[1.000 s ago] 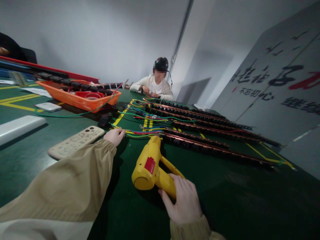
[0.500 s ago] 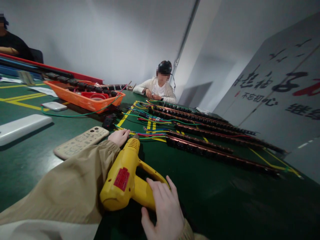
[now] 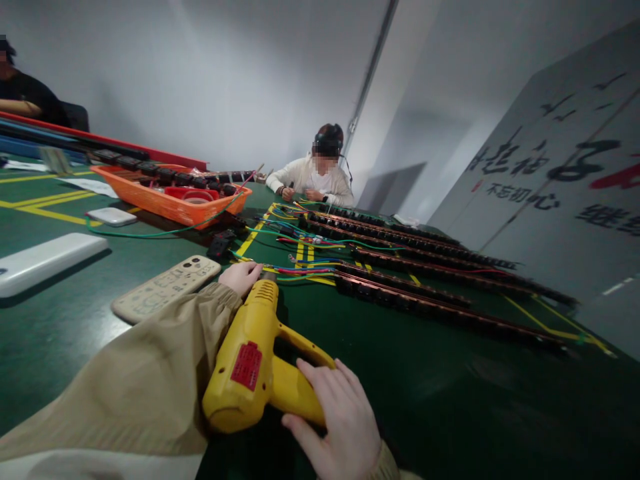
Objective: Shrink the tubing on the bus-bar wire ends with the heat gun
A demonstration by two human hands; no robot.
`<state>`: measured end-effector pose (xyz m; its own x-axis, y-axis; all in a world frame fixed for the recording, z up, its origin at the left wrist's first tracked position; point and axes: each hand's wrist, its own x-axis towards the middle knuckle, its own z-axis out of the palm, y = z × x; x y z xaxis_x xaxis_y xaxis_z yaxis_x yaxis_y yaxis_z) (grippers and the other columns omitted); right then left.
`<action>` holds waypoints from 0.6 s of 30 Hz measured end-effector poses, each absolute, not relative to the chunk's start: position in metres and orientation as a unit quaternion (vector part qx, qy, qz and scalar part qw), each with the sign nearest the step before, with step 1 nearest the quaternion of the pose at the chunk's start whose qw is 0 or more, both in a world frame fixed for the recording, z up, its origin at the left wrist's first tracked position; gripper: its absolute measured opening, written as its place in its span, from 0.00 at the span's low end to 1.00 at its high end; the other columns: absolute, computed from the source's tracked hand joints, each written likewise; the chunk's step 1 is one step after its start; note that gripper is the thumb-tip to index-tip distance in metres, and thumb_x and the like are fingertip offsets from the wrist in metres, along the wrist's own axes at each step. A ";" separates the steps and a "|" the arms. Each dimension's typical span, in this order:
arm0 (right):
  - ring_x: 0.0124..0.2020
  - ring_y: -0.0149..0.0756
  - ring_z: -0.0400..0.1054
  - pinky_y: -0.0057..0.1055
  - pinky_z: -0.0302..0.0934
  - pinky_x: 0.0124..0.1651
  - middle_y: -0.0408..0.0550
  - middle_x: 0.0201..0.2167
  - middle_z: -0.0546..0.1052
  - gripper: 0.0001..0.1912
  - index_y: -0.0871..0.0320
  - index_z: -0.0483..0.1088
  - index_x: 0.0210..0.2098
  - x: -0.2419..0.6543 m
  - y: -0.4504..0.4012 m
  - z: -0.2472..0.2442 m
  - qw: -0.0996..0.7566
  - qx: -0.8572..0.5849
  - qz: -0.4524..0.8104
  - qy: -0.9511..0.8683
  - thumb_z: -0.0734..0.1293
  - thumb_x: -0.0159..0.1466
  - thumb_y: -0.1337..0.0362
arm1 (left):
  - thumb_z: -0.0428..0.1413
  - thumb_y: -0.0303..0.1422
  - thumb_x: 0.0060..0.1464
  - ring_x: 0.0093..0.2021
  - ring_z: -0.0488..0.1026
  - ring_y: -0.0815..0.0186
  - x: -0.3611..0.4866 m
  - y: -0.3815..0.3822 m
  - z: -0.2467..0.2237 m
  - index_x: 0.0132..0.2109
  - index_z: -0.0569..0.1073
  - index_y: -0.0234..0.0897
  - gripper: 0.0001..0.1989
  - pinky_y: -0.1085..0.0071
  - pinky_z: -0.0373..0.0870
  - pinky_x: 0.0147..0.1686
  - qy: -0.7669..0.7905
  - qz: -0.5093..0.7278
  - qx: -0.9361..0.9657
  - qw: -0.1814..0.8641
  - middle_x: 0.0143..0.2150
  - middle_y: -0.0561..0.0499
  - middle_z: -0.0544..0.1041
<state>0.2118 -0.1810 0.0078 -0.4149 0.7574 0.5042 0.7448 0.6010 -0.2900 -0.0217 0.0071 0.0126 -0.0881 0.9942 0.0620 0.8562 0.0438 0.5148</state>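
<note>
Heat gun (image 3: pixel 247 363), yellow, observed above the counter (image 3: pixel 460 407): in the past second it has shifted leftward along the wires (image 3: pixel 300 271), its nozzle (image 3: pixel 269 275) now just beside the left hand (image 3: pixel 241 277). We judge this puts the work at the section by those fingers. We find the right hand's (image 3: pixel 343 417) grip closed around the handle (image 3: pixel 296 390); whether the left grip is clamped on the wires, we cannot tell

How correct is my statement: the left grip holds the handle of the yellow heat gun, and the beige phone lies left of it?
One thing is wrong: the head view shows that the right grip holds the handle of the yellow heat gun. The beige phone does lie left of it.
</note>
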 end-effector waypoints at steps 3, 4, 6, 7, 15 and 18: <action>0.41 0.41 0.71 0.43 0.59 0.53 0.48 0.40 0.77 0.25 0.55 0.69 0.49 0.224 -0.179 0.011 0.275 -0.468 0.014 -0.840 0.65 0.57 0.47 | 0.40 0.43 0.61 0.46 0.70 0.58 -0.021 0.007 0.011 0.42 0.74 0.37 0.22 0.66 0.65 0.39 0.707 0.216 0.655 0.156 0.45 0.44 0.75; 0.41 0.41 0.71 0.42 0.59 0.53 0.47 0.41 0.77 0.25 0.54 0.69 0.48 0.228 -0.178 0.012 0.266 -0.473 0.017 -0.840 0.66 0.56 0.47 | 0.39 0.44 0.61 0.46 0.70 0.57 -0.021 0.007 0.010 0.41 0.75 0.37 0.22 0.68 0.63 0.37 0.708 0.217 0.654 0.152 0.44 0.44 0.75; 0.42 0.41 0.71 0.42 0.59 0.53 0.46 0.42 0.77 0.25 0.53 0.69 0.48 0.237 -0.177 0.012 0.256 -0.488 0.020 -0.834 0.66 0.56 0.47 | 0.39 0.44 0.60 0.43 0.71 0.59 -0.021 0.007 0.010 0.37 0.74 0.38 0.23 0.70 0.61 0.33 0.709 0.218 0.655 0.144 0.41 0.45 0.76; 0.43 0.42 0.70 0.42 0.58 0.54 0.46 0.42 0.77 0.24 0.53 0.69 0.47 0.241 -0.177 0.012 0.256 -0.498 0.019 -0.828 0.67 0.55 0.48 | 0.39 0.45 0.59 0.41 0.71 0.60 -0.021 0.006 0.010 0.35 0.74 0.38 0.23 0.71 0.59 0.31 0.709 0.219 0.656 0.140 0.39 0.46 0.76; 0.43 0.42 0.70 0.48 0.52 0.57 0.47 0.41 0.76 0.20 0.54 0.68 0.43 0.276 -0.171 0.004 0.245 -0.567 -0.041 -0.785 0.61 0.60 0.47 | 0.39 0.45 0.58 0.36 0.71 0.64 -0.023 0.007 0.010 0.29 0.72 0.40 0.22 0.74 0.57 0.29 0.711 0.215 0.658 0.123 0.33 0.50 0.75; 0.43 0.42 0.70 0.48 0.52 0.56 0.47 0.41 0.76 0.20 0.55 0.68 0.43 0.286 -0.170 0.003 0.244 -0.592 -0.070 -0.765 0.58 0.62 0.47 | 0.39 0.46 0.58 0.36 0.71 0.64 -0.023 0.007 0.009 0.29 0.72 0.40 0.22 0.74 0.57 0.29 0.715 0.215 0.654 0.123 0.33 0.50 0.76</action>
<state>0.2856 -0.1705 0.0033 -0.1804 0.8715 0.4561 0.9394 0.2900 -0.1826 -0.0226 0.0073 0.0094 -0.1156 0.9877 0.1054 0.8818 0.0532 0.4687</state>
